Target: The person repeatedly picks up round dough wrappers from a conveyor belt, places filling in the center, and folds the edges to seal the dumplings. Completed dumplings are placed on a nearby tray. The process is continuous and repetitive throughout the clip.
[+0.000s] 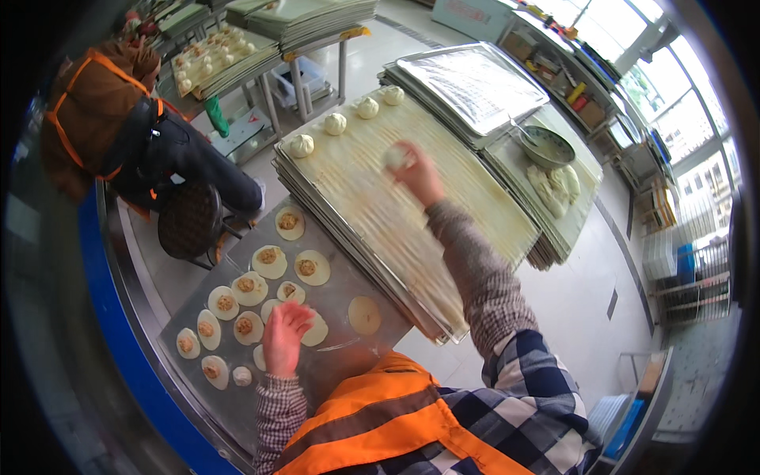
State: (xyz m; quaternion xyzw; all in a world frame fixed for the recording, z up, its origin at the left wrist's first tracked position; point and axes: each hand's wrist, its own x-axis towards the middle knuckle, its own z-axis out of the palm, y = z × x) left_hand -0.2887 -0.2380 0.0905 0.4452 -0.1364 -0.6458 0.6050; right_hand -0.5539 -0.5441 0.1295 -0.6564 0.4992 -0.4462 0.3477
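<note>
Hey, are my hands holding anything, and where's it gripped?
The right hand holds a white bun, fingers along its right side; blur hides their exact placement. The left hand holds nothing visible.

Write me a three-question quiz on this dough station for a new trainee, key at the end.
1. What does the right hand hold?
a) a steel spoon
b) a pale, rounded piece of dough
c) a rolling pin

2. True or false: the left hand is above the lined tray.

3. Fill in the number: ___ white buns sit in a row along the tray's far-left side.

Key:
1. b, though it is blurred.
2. False; it is over the grey metal surface where the filled dough rounds lie.
3. Four.
</note>
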